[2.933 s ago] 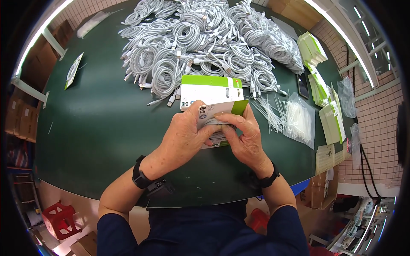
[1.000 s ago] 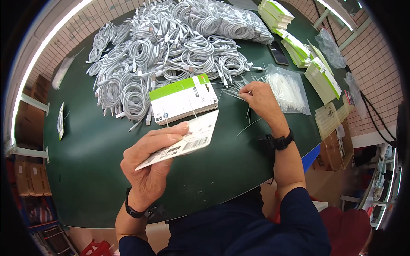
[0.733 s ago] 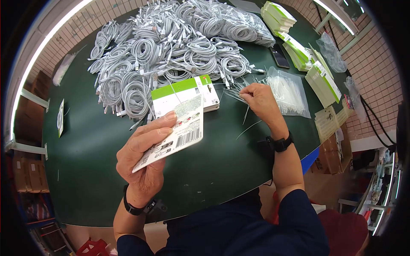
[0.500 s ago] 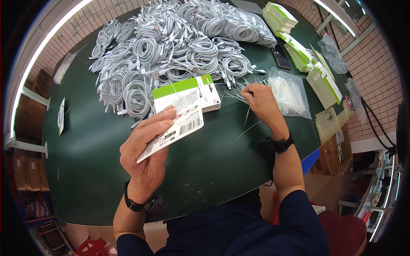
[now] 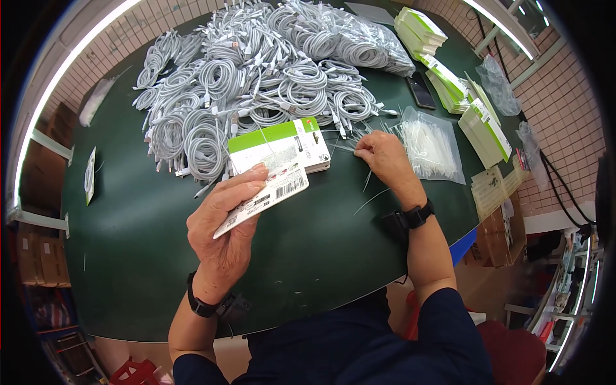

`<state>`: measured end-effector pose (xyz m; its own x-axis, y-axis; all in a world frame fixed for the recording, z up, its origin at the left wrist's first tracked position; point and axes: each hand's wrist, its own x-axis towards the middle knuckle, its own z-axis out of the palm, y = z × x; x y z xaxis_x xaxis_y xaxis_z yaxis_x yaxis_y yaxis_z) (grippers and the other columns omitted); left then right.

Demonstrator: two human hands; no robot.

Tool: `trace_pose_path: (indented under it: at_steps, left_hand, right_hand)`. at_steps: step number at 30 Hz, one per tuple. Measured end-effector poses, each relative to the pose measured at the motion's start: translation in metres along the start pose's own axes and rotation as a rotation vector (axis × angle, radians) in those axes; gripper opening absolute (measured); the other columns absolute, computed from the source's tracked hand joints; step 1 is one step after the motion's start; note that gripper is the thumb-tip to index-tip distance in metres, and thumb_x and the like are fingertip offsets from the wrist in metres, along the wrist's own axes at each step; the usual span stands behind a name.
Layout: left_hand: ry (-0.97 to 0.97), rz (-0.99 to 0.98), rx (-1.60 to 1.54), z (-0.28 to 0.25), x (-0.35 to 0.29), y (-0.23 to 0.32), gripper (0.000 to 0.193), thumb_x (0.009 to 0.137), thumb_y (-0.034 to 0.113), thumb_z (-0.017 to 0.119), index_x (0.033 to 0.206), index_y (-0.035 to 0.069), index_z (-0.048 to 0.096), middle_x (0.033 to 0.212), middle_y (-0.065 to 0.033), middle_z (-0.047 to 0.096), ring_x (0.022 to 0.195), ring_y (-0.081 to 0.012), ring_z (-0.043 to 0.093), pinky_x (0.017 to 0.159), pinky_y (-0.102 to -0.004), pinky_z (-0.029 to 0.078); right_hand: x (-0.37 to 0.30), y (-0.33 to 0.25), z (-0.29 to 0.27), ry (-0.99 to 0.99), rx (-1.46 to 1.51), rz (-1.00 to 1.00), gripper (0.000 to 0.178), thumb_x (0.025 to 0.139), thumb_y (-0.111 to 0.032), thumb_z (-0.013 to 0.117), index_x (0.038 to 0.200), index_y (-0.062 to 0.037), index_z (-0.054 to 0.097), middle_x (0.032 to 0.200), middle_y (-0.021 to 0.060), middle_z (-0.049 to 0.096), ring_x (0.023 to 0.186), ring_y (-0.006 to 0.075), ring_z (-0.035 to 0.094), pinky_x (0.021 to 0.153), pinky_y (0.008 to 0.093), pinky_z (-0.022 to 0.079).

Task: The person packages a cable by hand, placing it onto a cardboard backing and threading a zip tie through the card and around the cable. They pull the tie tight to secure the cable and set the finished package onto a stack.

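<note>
My left hand (image 5: 224,221) grips a white packaging card (image 5: 273,194) with a barcode, tilted between thumb and fingers. A thin cable tie (image 5: 264,136) sticks up above its top edge. Behind the card lies a small stack of green-and-white packaging cards (image 5: 308,142). My right hand (image 5: 386,157) has its fingertips pinched at the end of loose translucent cable ties (image 5: 346,147) spread on the table; the fingers partly cover what they pinch. Beside this hand an open clear bag (image 5: 431,144) holds many more white cable ties.
A large heap of coiled grey-white cables (image 5: 256,83) covers the table's far side, partly bagged at right. A phone (image 5: 421,90) and stacks of green-and-white cards (image 5: 484,131) stand at right. One card (image 5: 90,176) lies far left on the green table (image 5: 147,256).
My right hand has drawn slightly left and down among the loose ties. My left hand has moved slightly right, and its card is tilted flatter.
</note>
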<state>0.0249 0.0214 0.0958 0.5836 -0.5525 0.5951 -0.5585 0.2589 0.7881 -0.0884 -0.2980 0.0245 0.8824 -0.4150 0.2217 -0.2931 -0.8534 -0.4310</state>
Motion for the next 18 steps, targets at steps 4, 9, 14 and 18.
trace_pose_path:
  at_steps: [4, 9, 14, 18]
  left_hand:
    - [-0.001, -0.01, -0.01, 0.0, 0.0, -0.002, 0.023, 0.097, 0.014, 0.071, 0.112, -0.004, 0.069, 0.116, -0.0238, 0.073, 0.114, -0.033, 0.07, 0.102, -0.0395, 0.051]
    - [-0.004, -0.009, 0.003, -0.001, 0.001, -0.004, 0.021, 0.097, 0.012, 0.071, 0.112, -0.004, 0.069, 0.116, -0.0239, 0.073, 0.114, -0.0328, 0.07, 0.102, -0.0392, 0.051]
    - [-0.006, -0.025, 0.02, -0.001, 0.0, -0.006, 0.021, 0.096, 0.01, 0.071, 0.112, -0.004, 0.069, 0.116, -0.0239, 0.073, 0.114, -0.0326, 0.07, 0.101, -0.0393, 0.052]
    - [-0.003, -0.037, 0.013, -0.001, 0.001, -0.008, 0.021, 0.096, 0.01, 0.071, 0.112, -0.004, 0.069, 0.116, -0.0238, 0.073, 0.113, -0.0325, 0.071, 0.101, -0.0391, 0.052]
  right_hand:
    - [0.0, -0.005, -0.001, 0.052, -0.023, -0.021, 0.013, 0.082, -0.013, 0.074, 0.092, -0.0043, 0.074, 0.086, 0.0153, 0.067, 0.082, 0.0328, 0.067, 0.076, 0.0415, 0.054]
    - [0.0, -0.003, 0.001, 0.12, -0.005, -0.019, 0.012, 0.084, -0.014, 0.073, 0.088, -0.003, 0.071, 0.084, 0.0147, 0.066, 0.082, 0.0334, 0.066, 0.075, 0.0428, 0.052]
    - [0.002, -0.013, 0.005, 0.018, 0.106, -0.06, 0.012, 0.086, -0.014, 0.072, 0.085, -0.0025, 0.068, 0.087, 0.0146, 0.066, 0.083, 0.0341, 0.065, 0.075, 0.0437, 0.052]
    - [0.006, -0.01, 0.008, -0.052, 0.043, -0.044, 0.012, 0.09, -0.017, 0.069, 0.09, -0.0057, 0.068, 0.093, 0.0137, 0.067, 0.092, 0.0365, 0.066, 0.08, 0.0464, 0.053]
